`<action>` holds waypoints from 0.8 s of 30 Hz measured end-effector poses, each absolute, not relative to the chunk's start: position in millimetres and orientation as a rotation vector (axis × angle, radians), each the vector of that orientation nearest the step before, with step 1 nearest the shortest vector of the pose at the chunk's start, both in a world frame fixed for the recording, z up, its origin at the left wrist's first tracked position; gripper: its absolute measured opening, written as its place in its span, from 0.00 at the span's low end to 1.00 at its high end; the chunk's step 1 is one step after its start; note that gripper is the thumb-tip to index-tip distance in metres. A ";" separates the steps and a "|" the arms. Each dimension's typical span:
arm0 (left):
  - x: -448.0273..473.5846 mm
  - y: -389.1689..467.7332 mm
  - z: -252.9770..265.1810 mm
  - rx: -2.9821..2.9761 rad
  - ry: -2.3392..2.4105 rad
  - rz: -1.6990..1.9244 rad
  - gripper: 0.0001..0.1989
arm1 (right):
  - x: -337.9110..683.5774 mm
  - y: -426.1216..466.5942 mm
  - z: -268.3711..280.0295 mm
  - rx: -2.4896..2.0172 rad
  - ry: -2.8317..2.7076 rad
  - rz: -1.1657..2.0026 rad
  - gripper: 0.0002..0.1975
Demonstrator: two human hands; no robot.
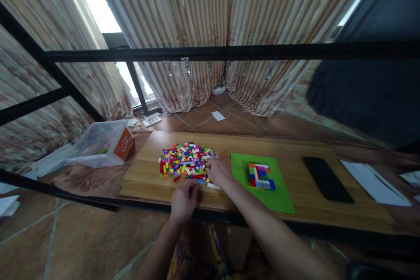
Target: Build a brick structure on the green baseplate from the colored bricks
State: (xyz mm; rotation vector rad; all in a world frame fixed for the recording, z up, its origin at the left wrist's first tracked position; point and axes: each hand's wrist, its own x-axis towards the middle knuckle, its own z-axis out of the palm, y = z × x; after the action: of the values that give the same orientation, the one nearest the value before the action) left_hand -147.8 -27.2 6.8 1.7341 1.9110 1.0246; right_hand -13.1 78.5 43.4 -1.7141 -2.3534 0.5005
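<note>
Head view, right hand (pixel 219 170) on brick pile (pixel 185 162), left hand (pixel 183 201) beside

1. Pile of small multicoloured building bricks (pixel 184 162): loose, spread flat on the surface, touching the right hand (pixel 219 170) and just ahead of the left hand (pixel 183 199).
2. White brick (pixel 214 186): lies flat just under the right hand.

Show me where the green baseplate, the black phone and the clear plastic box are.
green baseplate (pixel 278 197), head view, bare studded area near its front edge.
black phone (pixel 327 179), head view, middle of its dark screen.
clear plastic box (pixel 95 142), head view, its transparent side wall.
</note>
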 end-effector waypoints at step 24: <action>-148.1 -26.3 10.4 1.748 1.966 1.011 0.12 | 38.8 29.2 46.6 -1.418 -1.723 0.871 0.06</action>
State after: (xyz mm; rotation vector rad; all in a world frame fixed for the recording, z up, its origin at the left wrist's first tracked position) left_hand -148.1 -26.3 10.4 1.7484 1.9657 1.0108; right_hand 38.8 29.2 46.6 -1.4179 -1.7225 0.8707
